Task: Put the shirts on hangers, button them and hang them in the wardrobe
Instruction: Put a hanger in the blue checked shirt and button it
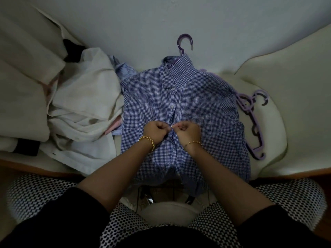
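Note:
A blue-and-white checked shirt (200, 111) lies flat on the bed, front up, collar away from me. It sits on a purple hanger (184, 44) whose hook sticks out past the collar. The upper buttons along the placket look fastened. My left hand (156, 130) and my right hand (188, 131) meet at the middle of the placket, fingers curled, each pinching the shirt's front edge at a button. The hem hangs over the bed's near edge.
A heap of white and pale shirts (84, 108) lies to the left of the checked shirt. Several spare purple hangers (250, 111) lie to its right on the cream bedsheet (295, 104). A wall runs behind the bed. My patterned lap fills the foreground.

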